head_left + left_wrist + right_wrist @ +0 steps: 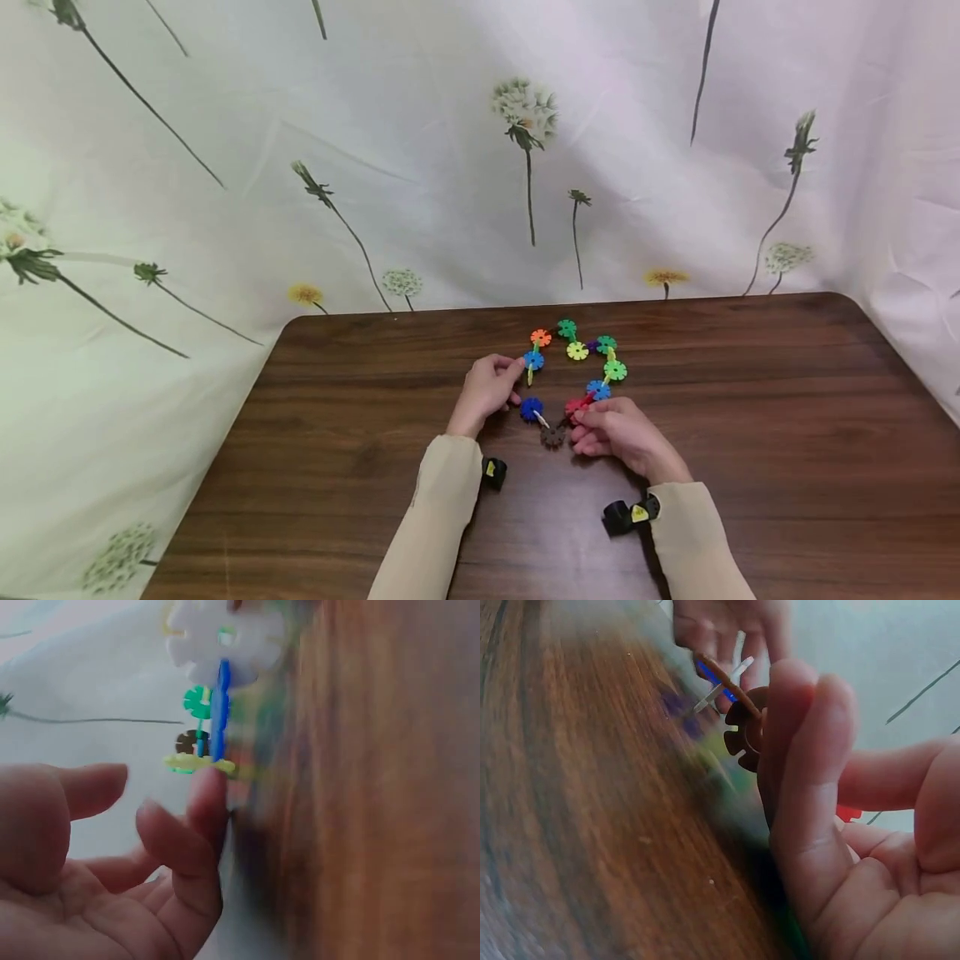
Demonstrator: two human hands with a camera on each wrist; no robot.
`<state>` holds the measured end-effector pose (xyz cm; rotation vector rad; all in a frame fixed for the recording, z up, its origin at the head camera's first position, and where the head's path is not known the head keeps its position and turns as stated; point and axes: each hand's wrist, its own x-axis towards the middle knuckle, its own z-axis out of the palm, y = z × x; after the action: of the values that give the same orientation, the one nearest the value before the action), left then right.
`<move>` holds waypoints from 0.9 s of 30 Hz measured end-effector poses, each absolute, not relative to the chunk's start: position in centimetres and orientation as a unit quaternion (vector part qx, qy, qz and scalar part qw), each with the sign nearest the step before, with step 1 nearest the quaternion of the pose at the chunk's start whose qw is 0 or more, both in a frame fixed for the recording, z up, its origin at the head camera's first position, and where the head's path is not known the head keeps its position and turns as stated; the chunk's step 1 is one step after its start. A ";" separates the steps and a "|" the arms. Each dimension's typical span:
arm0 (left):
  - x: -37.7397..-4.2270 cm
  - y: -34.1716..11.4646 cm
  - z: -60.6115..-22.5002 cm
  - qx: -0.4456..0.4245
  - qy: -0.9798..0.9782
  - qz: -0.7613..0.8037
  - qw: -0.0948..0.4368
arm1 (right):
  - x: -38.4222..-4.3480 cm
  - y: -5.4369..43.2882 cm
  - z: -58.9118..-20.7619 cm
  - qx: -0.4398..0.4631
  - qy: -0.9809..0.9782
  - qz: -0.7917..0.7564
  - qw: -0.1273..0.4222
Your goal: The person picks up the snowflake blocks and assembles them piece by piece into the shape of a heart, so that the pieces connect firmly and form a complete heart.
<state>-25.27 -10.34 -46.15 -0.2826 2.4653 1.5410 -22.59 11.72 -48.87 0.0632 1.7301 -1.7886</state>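
Note:
Interlocking snowflake discs of many colours are joined in an open loop on the table. My left hand (pixel 487 390) is at the loop's left side, fingertips at a blue disc (pixel 533 360) and an edge-on yellow disc (pixel 196 761). Its thumb stands apart from the fingers in the left wrist view. On the near right side my right hand (pixel 626 435) pinches a red disc (pixel 576 406), mostly hidden by the fingers. Beside that hand is a brown disc (pixel 552 437), linked through a white disc (pixel 541 418) to a dark blue disc (pixel 532 408). A gap separates the two blue discs.
The loop's far part holds an orange disc (pixel 541 337), green disc (pixel 566 329) and yellow disc (pixel 577 351). The dark wooden table (pixel 360 400) ends at a white cloth (pixel 450 167) with printed dandelions. Both wrists wear black camera mounts.

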 end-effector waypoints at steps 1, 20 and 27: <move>-25.7 -10.2 -46.1 -0.092 0.851 0.506 0.106 | -22.6 11.7 -48.9 0.024 0.659 -0.681 0.320; -27.0 -9.6 -46.6 -0.099 0.843 0.509 0.141 | -22.1 11.3 -46.4 -0.060 0.859 -0.498 0.107; -26.8 -9.6 -46.6 -0.111 0.817 0.549 0.136 | -20.7 7.5 -45.9 -0.142 0.944 -0.299 -0.017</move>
<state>-26.81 -9.60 -46.61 -0.3208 2.3653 1.5899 -20.74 7.48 -45.88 -0.4513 2.9965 -0.9490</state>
